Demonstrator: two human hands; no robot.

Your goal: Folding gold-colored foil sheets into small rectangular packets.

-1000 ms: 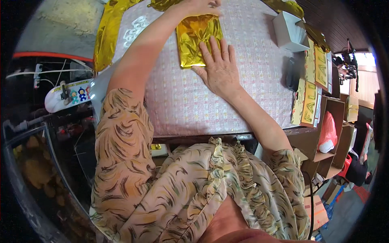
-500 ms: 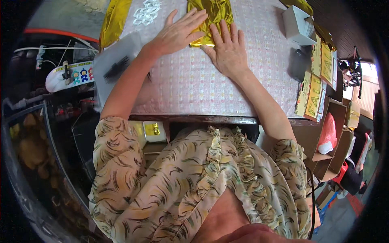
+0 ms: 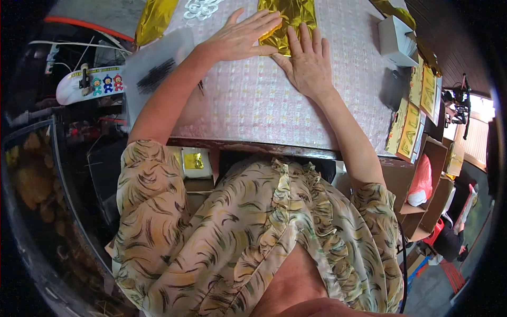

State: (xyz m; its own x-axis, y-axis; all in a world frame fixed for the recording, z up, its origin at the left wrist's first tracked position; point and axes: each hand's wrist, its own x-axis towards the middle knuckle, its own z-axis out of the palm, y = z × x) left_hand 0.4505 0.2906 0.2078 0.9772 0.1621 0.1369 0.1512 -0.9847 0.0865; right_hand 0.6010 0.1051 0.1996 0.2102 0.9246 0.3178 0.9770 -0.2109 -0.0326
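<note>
A shiny gold foil piece (image 3: 289, 20) lies flat on the table at the far middle, its far end cut off by the picture's upper edge. My left hand (image 3: 244, 38) rests palm down at its left side, fingers stretched onto the foil and thumb pointing right along its near end. Flat beside it, my right hand (image 3: 309, 66) has its fingertips on the foil's near right part, fingers slightly apart. My left fingers and right fingertips hide some of the foil. Neither hand grips anything.
Left on the patterned table cover (image 3: 248, 111) are white looped cord (image 3: 202, 7), another gold foil piece (image 3: 156, 22) and a clear bag (image 3: 182, 47) with thin black strips. A white box (image 3: 393, 45) and printed packs (image 3: 407, 129) line the right edge. Below stand cardboard boxes (image 3: 388, 177).
The whole view has shifted, so the table things appear higher and farther right. Both hands stay flat on the foil, with only a slight movement.
</note>
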